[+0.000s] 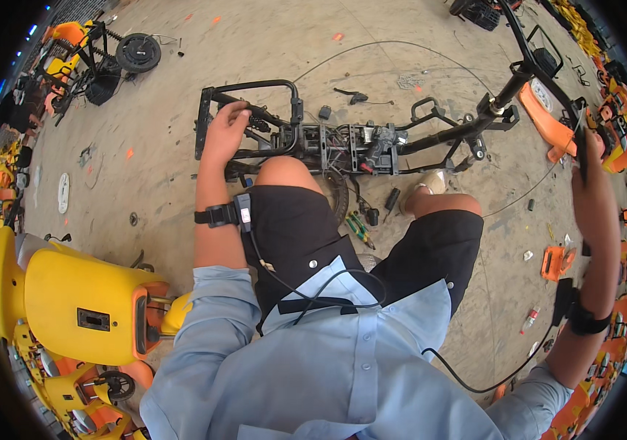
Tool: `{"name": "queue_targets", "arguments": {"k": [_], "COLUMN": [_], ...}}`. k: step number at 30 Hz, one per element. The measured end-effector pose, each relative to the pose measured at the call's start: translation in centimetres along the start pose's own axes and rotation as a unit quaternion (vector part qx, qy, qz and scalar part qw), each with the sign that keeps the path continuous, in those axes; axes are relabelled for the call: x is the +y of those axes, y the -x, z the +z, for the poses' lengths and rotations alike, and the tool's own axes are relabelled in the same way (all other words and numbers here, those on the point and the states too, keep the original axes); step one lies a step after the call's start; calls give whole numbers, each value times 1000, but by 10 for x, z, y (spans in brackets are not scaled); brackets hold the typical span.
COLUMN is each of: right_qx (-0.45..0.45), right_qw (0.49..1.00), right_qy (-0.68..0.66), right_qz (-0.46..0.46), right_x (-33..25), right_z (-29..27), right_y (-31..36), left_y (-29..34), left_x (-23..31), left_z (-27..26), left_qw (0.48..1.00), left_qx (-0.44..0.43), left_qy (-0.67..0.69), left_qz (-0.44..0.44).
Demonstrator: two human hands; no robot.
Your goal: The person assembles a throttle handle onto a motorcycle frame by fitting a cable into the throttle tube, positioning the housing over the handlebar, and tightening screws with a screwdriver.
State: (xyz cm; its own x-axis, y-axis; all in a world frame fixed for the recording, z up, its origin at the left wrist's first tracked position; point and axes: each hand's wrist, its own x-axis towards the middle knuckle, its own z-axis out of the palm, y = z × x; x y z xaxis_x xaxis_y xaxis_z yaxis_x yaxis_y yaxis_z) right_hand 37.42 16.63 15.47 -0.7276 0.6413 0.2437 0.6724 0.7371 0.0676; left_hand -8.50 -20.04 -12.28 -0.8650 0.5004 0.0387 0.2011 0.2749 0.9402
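Note:
A stripped black scooter frame [445,136] lies across the floor in front of my knees, its wiring and metal brackets exposed in the middle. Above its tubular rear end is my left hand [227,130], fingers loosely bent and a gap between thumb and index finger. Nothing shows in that gap; whether the hand rests on a tube is unclear. At far right my right hand [591,150] is closed around the end of the black handlebar [564,94], its fingers partly hidden and blurred. A long thin cable [394,42] arcs behind the frame.
Green-handled pliers [360,229] and a black tool [392,198] lie between my feet. A brake lever [352,96] is beyond the frame. Yellow bodywork [82,304] stands near left, a wheeled chassis [112,62] far left. Orange parts [557,262] and a bottle [530,320] lie right.

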Motion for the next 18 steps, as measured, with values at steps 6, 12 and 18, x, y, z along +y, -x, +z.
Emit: {"name": "queue_targets", "arguments": {"k": [6, 12, 18], "right_qx": [-23, -24, 24], "right_qw": [997, 979, 922], "right_qy": [70, 201, 385], "right_qz": [-12, 14, -2], "right_x": [18, 21, 38], "right_z": [-6, -4, -27], "right_y": [-42, -115, -184], "left_y": [-1, -17, -69], "left_x": [-40, -61, -40], "left_z": [21, 41, 68], "left_qw": [971, 838, 865], "left_qx": [-91, 39, -10], "left_qy": [-221, -480, -447], "left_qz": [13, 257, 228]}}
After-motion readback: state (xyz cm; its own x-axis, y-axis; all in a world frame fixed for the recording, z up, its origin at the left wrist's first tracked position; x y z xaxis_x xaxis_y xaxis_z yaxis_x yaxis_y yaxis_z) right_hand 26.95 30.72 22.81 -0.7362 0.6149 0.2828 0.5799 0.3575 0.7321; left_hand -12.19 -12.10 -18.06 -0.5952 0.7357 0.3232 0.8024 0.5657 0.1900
